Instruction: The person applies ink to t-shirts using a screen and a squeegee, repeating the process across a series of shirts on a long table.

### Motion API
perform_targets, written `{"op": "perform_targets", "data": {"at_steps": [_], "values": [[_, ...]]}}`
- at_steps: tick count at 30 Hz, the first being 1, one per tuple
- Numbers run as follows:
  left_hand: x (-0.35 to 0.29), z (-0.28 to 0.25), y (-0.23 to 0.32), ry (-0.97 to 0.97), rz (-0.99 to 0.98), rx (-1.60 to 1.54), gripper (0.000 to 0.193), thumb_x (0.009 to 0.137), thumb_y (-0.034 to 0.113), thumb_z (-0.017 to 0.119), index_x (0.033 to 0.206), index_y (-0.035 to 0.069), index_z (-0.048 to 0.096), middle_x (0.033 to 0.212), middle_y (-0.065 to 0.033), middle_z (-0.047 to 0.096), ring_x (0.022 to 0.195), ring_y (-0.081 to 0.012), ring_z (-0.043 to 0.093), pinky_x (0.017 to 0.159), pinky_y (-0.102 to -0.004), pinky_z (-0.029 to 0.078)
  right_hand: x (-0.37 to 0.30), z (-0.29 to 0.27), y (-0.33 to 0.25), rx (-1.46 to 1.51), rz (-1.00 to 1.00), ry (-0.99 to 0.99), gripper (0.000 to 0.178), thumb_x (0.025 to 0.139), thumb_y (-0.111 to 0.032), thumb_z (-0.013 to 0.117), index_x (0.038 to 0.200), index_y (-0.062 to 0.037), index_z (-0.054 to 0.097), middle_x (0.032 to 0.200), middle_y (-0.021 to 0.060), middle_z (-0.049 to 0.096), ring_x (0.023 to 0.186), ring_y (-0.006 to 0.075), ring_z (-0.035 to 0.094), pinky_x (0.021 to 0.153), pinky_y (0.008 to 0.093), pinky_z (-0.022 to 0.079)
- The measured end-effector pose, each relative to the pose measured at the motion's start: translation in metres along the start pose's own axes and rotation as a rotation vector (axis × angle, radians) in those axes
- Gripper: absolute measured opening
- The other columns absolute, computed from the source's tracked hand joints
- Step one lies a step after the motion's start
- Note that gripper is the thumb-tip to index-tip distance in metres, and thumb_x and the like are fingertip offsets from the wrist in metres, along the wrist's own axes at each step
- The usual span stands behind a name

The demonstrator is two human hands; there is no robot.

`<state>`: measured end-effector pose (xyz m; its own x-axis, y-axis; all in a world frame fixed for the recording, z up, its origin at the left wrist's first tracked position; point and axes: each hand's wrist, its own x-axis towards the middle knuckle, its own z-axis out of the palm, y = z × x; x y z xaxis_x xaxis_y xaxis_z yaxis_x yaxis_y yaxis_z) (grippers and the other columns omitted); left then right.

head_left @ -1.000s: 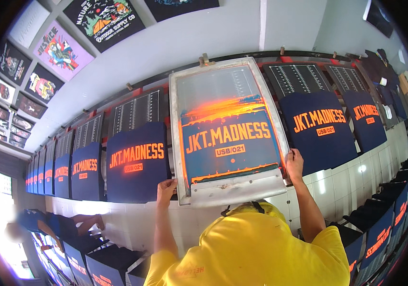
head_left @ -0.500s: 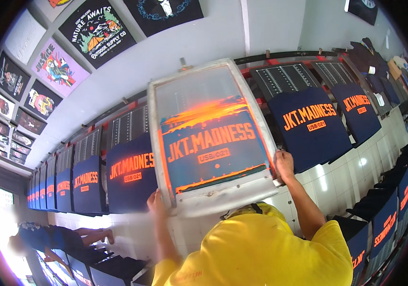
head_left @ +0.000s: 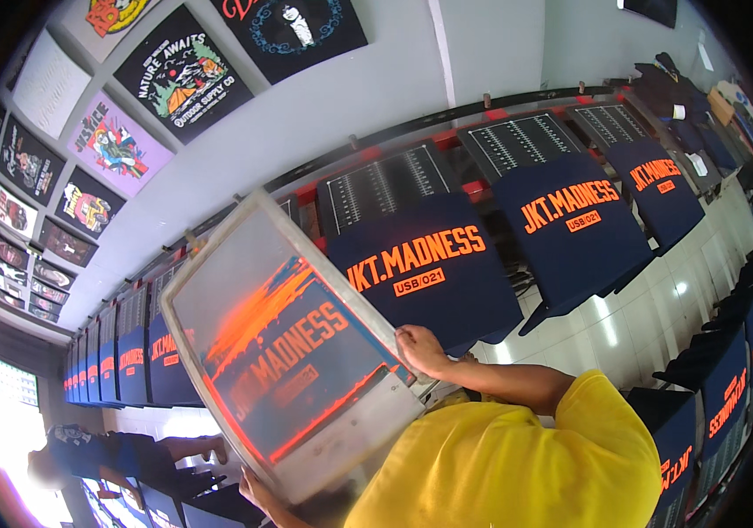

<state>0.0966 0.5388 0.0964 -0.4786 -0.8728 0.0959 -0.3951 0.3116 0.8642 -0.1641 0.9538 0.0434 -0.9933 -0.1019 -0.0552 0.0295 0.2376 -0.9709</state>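
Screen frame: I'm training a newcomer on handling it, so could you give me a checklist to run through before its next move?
1. Right hand on the screen frame: ok, at its right edge.
2. Left hand on it: ok, at the lower-left edge.
3. Frame square to the boards: not ok, turned askew.
4. Nearest uncovered navy shirt wholly out from behind the frame in this view: not ok, its left side is overlapped.
5. Underside off the shirts: cannot tell, hidden.
6. Orange ink showing on the screen: ok, in streaks.
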Motion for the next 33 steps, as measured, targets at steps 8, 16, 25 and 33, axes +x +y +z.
{"op": "perform_targets", "data": {"at_steps": [8, 16, 25, 33], "values": [[-0.046, -0.071, -0.073, 0.142, -0.088, -0.061, 0.046, 0.097, 0.038, 0.055, 0.085, -0.003, 0.071, 0.07, -0.0054, 0.065, 0.06, -0.0142, 0.057, 0.057, -0.03, 0.046, -0.019, 0.055, -0.005, -0.04, -0.063, -0.155, 0.031, 0.096, -0.025, 0.046, 0.088, 0.0014, 0.06, 0.076, 0.0218, 0.06, 0.075, 0.0409, 0.058, 0.069, 0.046, 0.045], [-0.063, -0.079, -0.077, 0.111, -0.115, -0.121, 0.044, 0.098, 0.037, 0.054, 0.082, -0.001, 0.069, 0.068, -0.0055, 0.063, 0.059, -0.0145, 0.059, 0.055, -0.0288, 0.045, -0.035, 0.061, -0.01, -0.066, -0.092, -0.128, 0.032, 0.095, -0.025, 0.046, 0.081, 0.0007, 0.06, 0.075, 0.0248, 0.061, 0.076, 0.0446, 0.059, 0.07, 0.0496, 0.045], [-0.06, -0.077, -0.069, 0.124, -0.106, -0.045, 0.053, 0.097, 0.042, 0.054, 0.07, -0.002, 0.063, 0.055, -0.0001, 0.05, 0.05, -0.0093, 0.04, 0.047, -0.0286, 0.031, -0.046, 0.056, -0.01, -0.07, -0.118, -0.105, 0.03, 0.095, -0.023, 0.046, 0.083, 0.0015, 0.058, 0.072, 0.0232, 0.058, 0.071, 0.0429, 0.056, 0.066, 0.048, 0.043], [-0.067, -0.095, -0.068, 0.253, -0.162, 0.109, 0.052, 0.097, 0.043, 0.055, 0.068, 0.001, 0.062, 0.057, -0.0006, 0.051, 0.053, -0.0129, 0.046, 0.049, -0.0318, 0.036, -0.052, 0.069, -0.011, -0.068, -0.087, -0.157, 0.03, 0.096, -0.023, 0.046, 0.084, 0.001, 0.058, 0.071, 0.0217, 0.059, 0.072, 0.0412, 0.058, 0.067, 0.0472, 0.043]]}}
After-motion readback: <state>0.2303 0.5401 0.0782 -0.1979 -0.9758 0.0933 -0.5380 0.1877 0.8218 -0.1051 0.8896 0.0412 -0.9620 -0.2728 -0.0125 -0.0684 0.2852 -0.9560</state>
